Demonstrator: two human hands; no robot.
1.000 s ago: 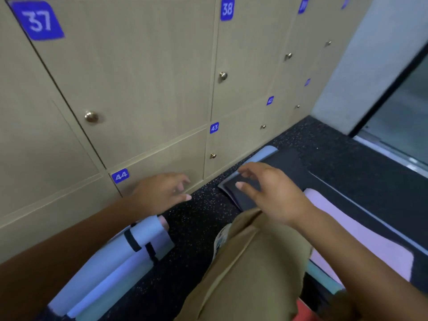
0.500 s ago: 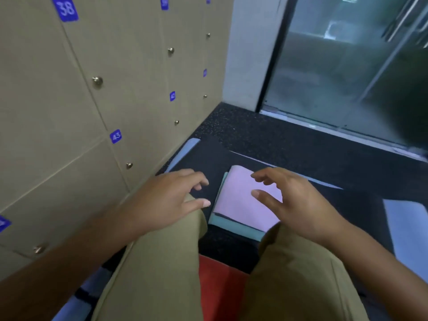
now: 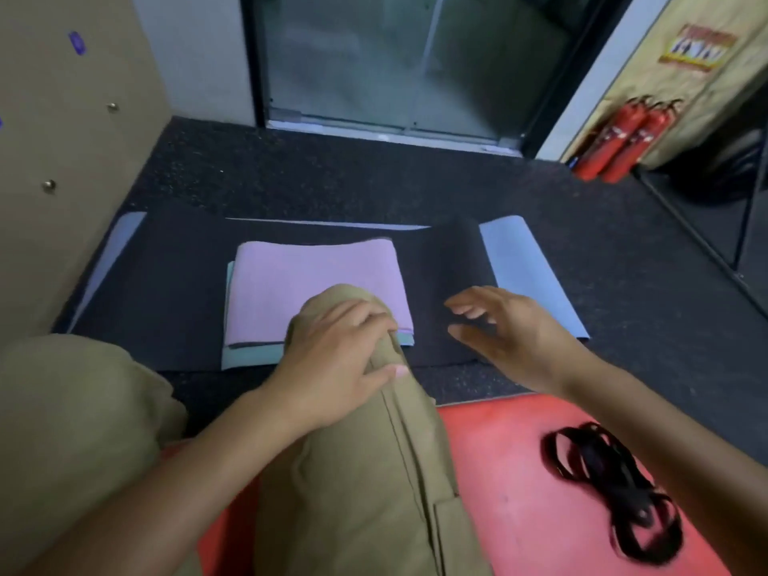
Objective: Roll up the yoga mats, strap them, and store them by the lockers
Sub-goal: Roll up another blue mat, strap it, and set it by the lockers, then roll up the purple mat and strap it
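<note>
Since before, left hand point(image 3: 332, 363) has settled on the knee point(image 3: 332, 301), fingers relaxed; right hand point(image 3: 511, 330) hovers spread over the black mat point(image 3: 440, 276).

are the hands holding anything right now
Nothing is held. The left hand rests on the person's knee; the right hand hovers open above the black mat.

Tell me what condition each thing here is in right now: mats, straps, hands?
pink mat: folded flat, on the teal mat
teal mat: flat, beneath the pink one
black mat: unrolled on the floor
red mat: flat, under the straps
black straps: loose heap, unused
left hand: resting on the knee
right hand: open, above the black mat
</note>
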